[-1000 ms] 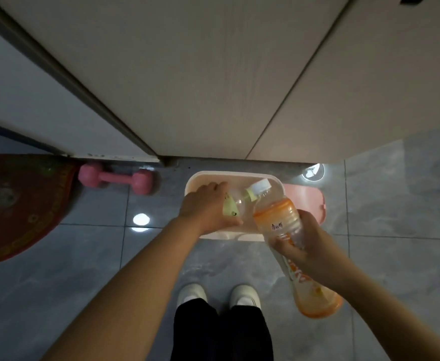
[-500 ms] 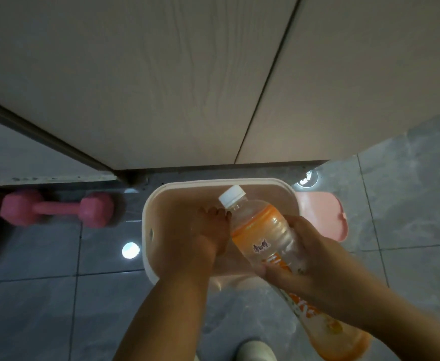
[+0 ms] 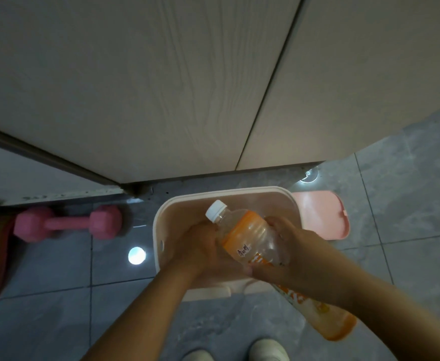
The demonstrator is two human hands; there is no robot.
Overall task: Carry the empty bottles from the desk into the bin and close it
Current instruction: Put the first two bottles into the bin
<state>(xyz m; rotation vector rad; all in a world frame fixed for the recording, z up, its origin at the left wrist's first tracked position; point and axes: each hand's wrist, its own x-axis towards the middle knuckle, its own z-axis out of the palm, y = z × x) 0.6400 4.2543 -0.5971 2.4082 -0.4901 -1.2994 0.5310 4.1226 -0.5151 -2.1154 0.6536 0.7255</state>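
**Bottle held over the open bin**

Grey marbled floor tiles (image 3: pixel 409 217) ran up to pale wood-grain cabinet doors (image 3: pixel 161 87) that filled the upper part of the head view. On the floor to the left lay a pink dumbbell (image 3: pixel 67 224), with a bright round light reflection (image 3: pixel 136 255) on the tile between it and the bin. A pink lid (image 3: pixel 320 214) lay flat on the floor just beside the bin's right side. Two pale shoes (image 3: pixel 268 350) showed at the bottom edge.

The cream bin (image 3: pixel 159 230) stood open against the cabinet base. The left hand (image 3: pixel 203 246) reached down inside it; whether it held anything could not be told. The right hand (image 3: pixel 292 254) gripped an orange-labelled clear bottle (image 3: pixel 247 235) around its middle, tilted, its white cap (image 3: pixel 215 210) over the bin's opening and its base pointing back toward the person.
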